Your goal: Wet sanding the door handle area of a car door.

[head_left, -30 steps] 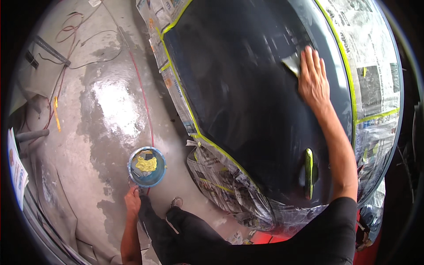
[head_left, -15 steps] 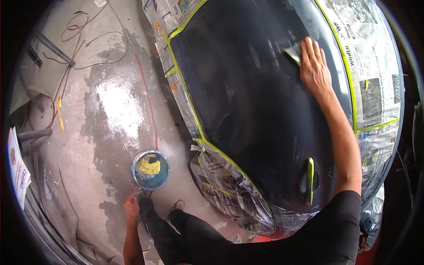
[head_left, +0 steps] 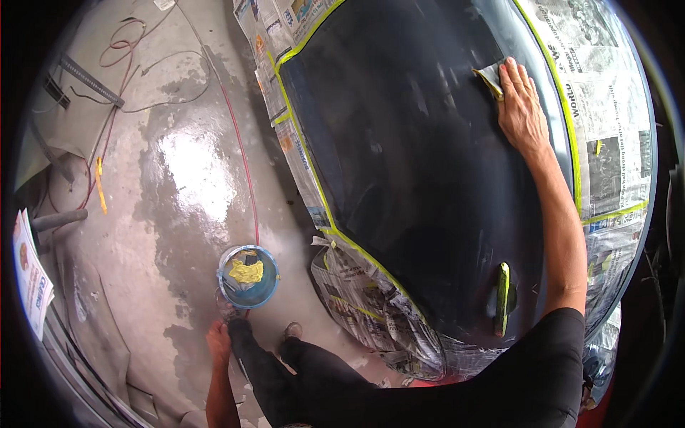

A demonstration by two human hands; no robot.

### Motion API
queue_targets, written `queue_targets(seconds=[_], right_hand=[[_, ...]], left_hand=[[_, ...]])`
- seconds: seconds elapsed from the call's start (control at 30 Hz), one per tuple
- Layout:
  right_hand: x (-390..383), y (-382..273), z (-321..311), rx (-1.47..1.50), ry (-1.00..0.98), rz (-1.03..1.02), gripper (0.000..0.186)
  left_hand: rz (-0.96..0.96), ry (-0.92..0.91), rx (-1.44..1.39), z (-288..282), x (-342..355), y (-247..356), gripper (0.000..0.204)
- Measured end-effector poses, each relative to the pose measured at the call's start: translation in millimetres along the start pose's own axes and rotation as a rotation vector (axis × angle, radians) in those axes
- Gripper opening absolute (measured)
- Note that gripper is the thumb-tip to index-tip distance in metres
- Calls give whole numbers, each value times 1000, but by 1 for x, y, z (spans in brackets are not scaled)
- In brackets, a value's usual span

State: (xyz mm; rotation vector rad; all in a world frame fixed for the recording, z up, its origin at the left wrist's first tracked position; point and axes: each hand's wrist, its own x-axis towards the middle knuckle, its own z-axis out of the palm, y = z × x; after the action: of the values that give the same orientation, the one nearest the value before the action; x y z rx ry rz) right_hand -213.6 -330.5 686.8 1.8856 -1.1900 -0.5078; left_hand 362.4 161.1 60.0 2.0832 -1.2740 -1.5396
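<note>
My right hand (head_left: 524, 107) lies on the dark door panel (head_left: 399, 157) of a car, near its far right edge. Under its fingers is a folded grey sheet of sandpaper (head_left: 491, 80) with a yellowish edge, pressed to the panel. Whitish smears mark the surface around it. The door handle (head_left: 503, 299), covered with yellow-green tape, lies nearer to me. Low by my leg hangs my left hand (head_left: 219, 341), its fingers curled and nothing visible in them. Just beyond it a blue bucket (head_left: 270, 289) stands on the floor with a crumpled yellow cloth (head_left: 247, 271) inside.
Newspaper (head_left: 606, 107) and yellow-green tape (head_left: 566, 107) border the panel. A red hose (head_left: 239, 143) runs over the wet grey floor (head_left: 153, 228) to the bucket. More cables and a metal bar (head_left: 89, 80) lie at the left, near a stack of papers (head_left: 32, 274).
My right hand stays pressed on the sandpaper, which has shifted slightly on the panel. The whole view has moved a little; the left hand still hangs by my leg.
</note>
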Motion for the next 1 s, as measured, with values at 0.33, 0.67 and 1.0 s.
queue_targets(seconds=[0.33,0.67,1.0], right_hand=[[56,16,11,8,-62,-62,61],[102,29,22,-27,-25,-94,56],[-19,1,-16,66,-165,-51,63]], left_hand=[[25,33,36,-4,19,-12,33],[-23,-68,120,3,27,22,29],[-13,6,-29,-25,3,17,28]])
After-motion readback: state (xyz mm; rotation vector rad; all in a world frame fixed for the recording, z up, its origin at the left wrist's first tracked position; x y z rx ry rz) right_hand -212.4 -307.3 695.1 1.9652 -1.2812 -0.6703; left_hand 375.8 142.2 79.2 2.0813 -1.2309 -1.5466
